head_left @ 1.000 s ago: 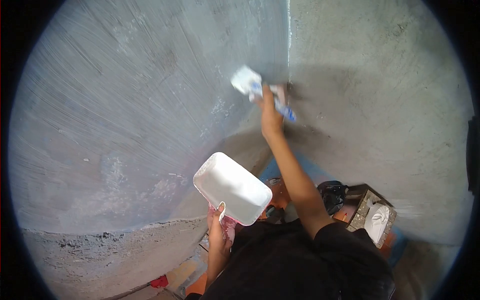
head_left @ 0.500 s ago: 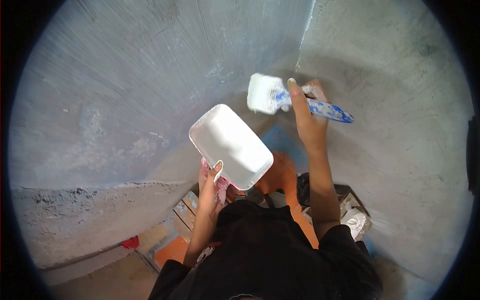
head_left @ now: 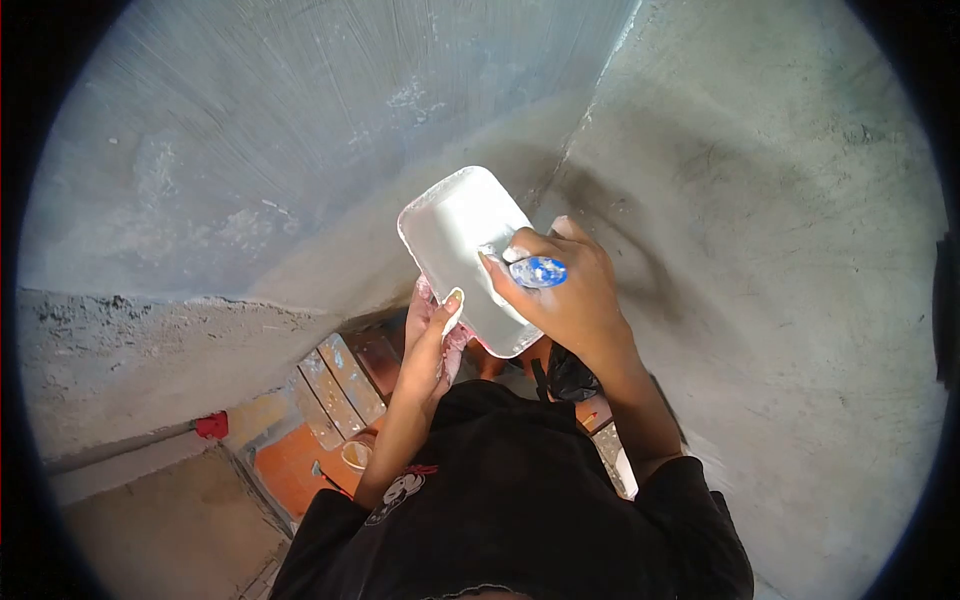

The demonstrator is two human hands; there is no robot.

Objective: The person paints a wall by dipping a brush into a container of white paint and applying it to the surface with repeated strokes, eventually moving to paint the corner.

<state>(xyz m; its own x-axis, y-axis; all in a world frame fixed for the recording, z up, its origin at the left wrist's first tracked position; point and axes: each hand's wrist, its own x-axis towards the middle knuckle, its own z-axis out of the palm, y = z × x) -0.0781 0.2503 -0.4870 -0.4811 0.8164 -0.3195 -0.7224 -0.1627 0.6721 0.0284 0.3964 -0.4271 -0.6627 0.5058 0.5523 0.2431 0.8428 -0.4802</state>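
A white rectangular tub (head_left: 455, 235) of white paint is tilted in front of me. My left hand (head_left: 437, 335) grips its lower left edge, the thumb over the rim and paint on the fingers. Over the tub's right side, my right hand (head_left: 565, 285) is closed round a paintbrush (head_left: 540, 271). The blue, paint-smeared handle end points up toward the camera. The brush's bristles are hidden behind my right hand, so whether they touch the paint cannot be seen.
Brush-streaked grey-blue wall (head_left: 260, 110) meets a bare grey wall (head_left: 780, 230) at a corner. Below on the left are wooden slats (head_left: 335, 385), a small container (head_left: 356, 455) on an orange surface, and a red object (head_left: 212, 426). A black bag (head_left: 572, 378) lies below the tub.
My right hand has brought the brush down and left to the tub, turning its handle toward the camera. The tub has risen slightly in view, and the camera's view has shifted.
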